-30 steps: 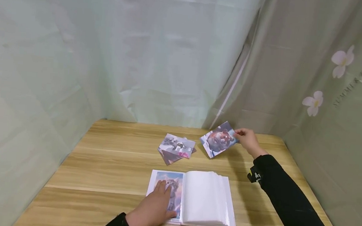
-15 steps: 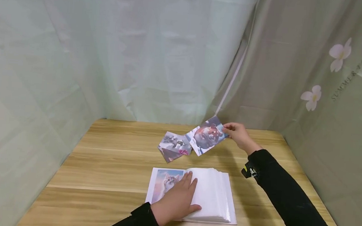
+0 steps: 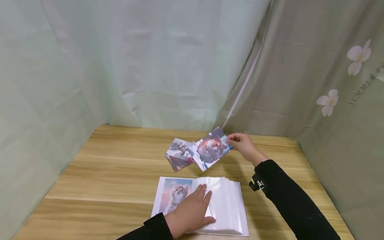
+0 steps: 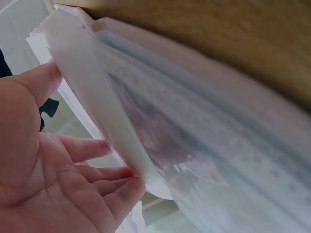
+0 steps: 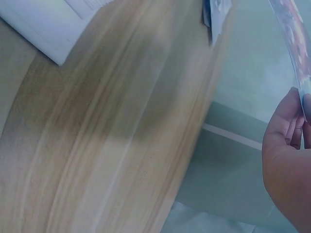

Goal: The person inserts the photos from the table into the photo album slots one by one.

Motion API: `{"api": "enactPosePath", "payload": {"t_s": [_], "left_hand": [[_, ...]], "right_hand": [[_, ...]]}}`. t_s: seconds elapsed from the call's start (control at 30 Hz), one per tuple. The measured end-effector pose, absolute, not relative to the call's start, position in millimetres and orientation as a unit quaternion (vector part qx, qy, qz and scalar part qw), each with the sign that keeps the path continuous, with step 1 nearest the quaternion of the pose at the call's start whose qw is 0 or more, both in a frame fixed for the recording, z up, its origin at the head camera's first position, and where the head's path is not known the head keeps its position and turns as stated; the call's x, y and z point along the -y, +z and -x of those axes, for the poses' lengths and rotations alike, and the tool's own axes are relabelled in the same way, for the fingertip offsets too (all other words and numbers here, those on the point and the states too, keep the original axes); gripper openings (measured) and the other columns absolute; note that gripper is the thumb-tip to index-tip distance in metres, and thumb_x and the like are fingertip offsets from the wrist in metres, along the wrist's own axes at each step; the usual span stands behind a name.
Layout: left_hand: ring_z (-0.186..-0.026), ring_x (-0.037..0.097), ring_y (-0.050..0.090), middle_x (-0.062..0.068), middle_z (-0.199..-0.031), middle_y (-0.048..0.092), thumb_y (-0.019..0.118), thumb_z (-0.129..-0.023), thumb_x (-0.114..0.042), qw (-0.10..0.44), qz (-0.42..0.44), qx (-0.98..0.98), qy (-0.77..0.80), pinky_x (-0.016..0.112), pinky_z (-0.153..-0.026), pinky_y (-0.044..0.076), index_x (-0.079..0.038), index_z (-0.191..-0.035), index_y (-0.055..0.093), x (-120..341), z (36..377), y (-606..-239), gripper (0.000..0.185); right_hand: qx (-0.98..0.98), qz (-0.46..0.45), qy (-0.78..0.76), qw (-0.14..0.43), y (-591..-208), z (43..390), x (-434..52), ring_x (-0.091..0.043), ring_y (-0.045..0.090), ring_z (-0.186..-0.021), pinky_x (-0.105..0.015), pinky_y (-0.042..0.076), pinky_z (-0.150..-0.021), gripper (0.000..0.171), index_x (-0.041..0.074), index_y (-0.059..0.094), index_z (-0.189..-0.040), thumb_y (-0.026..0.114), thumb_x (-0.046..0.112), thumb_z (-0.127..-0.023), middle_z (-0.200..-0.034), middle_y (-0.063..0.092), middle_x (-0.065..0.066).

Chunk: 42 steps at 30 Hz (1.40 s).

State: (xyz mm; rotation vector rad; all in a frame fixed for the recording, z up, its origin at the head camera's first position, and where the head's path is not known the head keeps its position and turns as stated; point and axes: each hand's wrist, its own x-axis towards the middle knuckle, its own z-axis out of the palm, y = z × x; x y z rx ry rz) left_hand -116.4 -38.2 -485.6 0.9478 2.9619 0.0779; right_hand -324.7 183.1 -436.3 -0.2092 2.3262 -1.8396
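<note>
A white photo album (image 3: 231, 206) lies spread near the front of the table, a kitten photo (image 3: 177, 193) in its left page. My left hand (image 3: 192, 211) rests over the spine and right-hand pages with straight fingers, hiding part of both pages. In the left wrist view its fingertips (image 4: 127, 191) touch a clear plastic sleeve (image 4: 99, 92). Beyond the album my right hand (image 3: 245, 148) pinches the right corner of a photo (image 3: 211, 150) of a round, reddish-brown animal. That photo is tilted and overlaps two loose photos (image 3: 178, 148) behind it.
The wooden table (image 3: 114, 181) is enclosed by pale curtains (image 3: 176, 59) at the back and sides. Flowers (image 3: 327, 102) are printed on the right-hand curtain. In the right wrist view a corner of the album (image 5: 51, 34) shows at upper left.
My left hand has slid right from the kitten photo onto the spine and right pages. My right hand has carried the reddish animal photo leftward, now partly over the loose photos.
</note>
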Motion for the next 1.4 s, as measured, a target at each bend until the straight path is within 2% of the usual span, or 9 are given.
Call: {"api": "enactPosePath", "payload": {"t_s": [0.2, 0.53, 0.83, 1.1, 1.4], "left_hand": [[-0.144, 0.033, 0.037, 0.023, -0.153, 0.041, 0.060, -0.092, -0.062, 0.021, -0.298, -0.954, 0.036, 0.034, -0.113, 0.037, -0.001, -0.146, 0.048, 39, 116, -484, 0.083], [-0.144, 0.033, 0.036, 0.023, -0.154, 0.040, 0.060, -0.091, -0.062, 0.025, -0.295, -0.954, 0.044, 0.035, -0.113, 0.038, -0.001, -0.147, 0.048, 40, 114, -482, 0.083], [-0.144, 0.034, 0.036, 0.023, -0.154, 0.039, 0.061, -0.092, -0.060, 0.028, -0.293, -0.955, 0.047, 0.035, -0.113, 0.037, 0.000, -0.147, 0.047, 40, 114, -479, 0.082], [-0.144, 0.033, 0.036, 0.023, -0.153, 0.040, 0.060, -0.091, -0.063, 0.022, -0.294, -0.955, 0.039, 0.034, -0.112, 0.039, -0.001, -0.147, 0.048, 40, 115, -481, 0.084], [-0.144, 0.033, 0.036, 0.023, -0.154, 0.039, 0.061, -0.091, -0.062, 0.027, -0.292, -0.955, 0.045, 0.034, -0.111, 0.040, -0.002, -0.147, 0.047, 38, 114, -480, 0.083]], "right_hand": [[-0.774, 0.071, -0.622, 0.091, -442, 325, -180, -0.011, 0.060, -0.071, -0.027, 0.057, -0.069, 0.020, -0.016, 0.062, -0.110, 0.062, -0.001, -0.097, -0.083, 0.064, -0.002], [-0.790, 0.067, -0.601, 0.102, -447, 328, -188, -0.012, 0.059, -0.076, -0.026, 0.056, -0.071, 0.020, -0.013, 0.063, -0.112, 0.061, 0.001, -0.098, -0.090, 0.062, -0.004], [-0.797, 0.046, -0.590, 0.122, -448, 326, -191, -0.011, 0.059, -0.077, -0.023, 0.055, -0.071, 0.021, -0.012, 0.064, -0.112, 0.064, 0.003, -0.097, -0.090, 0.063, -0.003], [-0.812, 0.071, -0.564, 0.134, -453, 327, -195, -0.013, 0.059, -0.078, -0.031, 0.056, -0.076, 0.023, -0.013, 0.066, -0.113, 0.066, 0.002, -0.095, -0.095, 0.063, -0.007], [-0.842, 0.109, -0.504, 0.161, -454, 333, -208, -0.018, 0.059, -0.082, -0.034, 0.056, -0.079, 0.021, -0.008, 0.070, -0.112, 0.066, 0.004, -0.096, -0.099, 0.065, -0.009]]}}
